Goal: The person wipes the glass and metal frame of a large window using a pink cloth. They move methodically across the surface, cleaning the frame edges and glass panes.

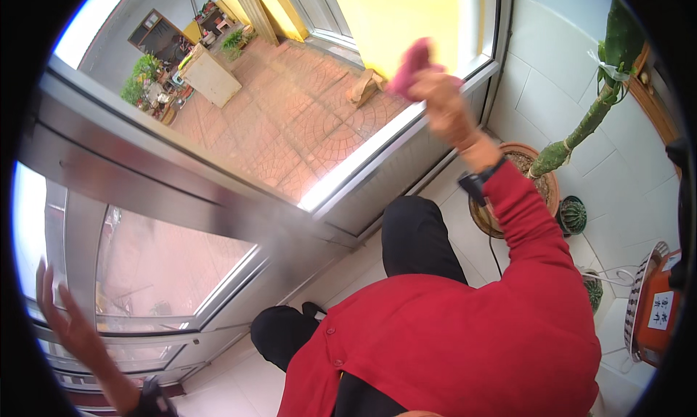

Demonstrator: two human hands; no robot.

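Note:
My right hand point(444, 104) grips a crumpled dark pink cloth point(415, 68) in front of the lower right part of a large glass pane point(283, 123). The hand and cloth are blurred, and whether the cloth touches the glass I cannot tell. Below them runs the metal window frame point(375, 155). At the left rim my left hand point(68, 313) is raised with fingers spread and nothing in it, near the metal-framed door point(163, 210). Whether that hand rests against the door is unclear.
To my right a tall cactus point(577, 120) stands in a round clay pot point(552, 177), beside a small potted cactus point(573, 215). An orange pot point(658, 313) bearing writing sits on a white rack point(634, 308). White wall tiles point(555, 90) rise close behind the plants. Beyond the glass lies a paved yard point(283, 112).

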